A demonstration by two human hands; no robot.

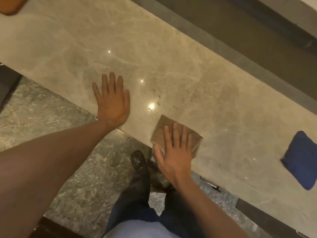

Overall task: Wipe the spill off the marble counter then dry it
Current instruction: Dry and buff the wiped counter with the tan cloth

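A beige marble counter runs diagonally across the view. Small droplets of the spill glisten on it near the front edge, between my two hands. My left hand lies flat on the marble, fingers spread, holding nothing. My right hand presses flat on a folded tan cloth that sits at the counter's front edge, just below and right of the droplets. A folded blue cloth lies on the counter at the far right, apart from both hands.
An orange object shows at the top left corner of the counter. A dark ledge runs behind the counter. Below the front edge are the speckled stone floor, my legs and a shoe.
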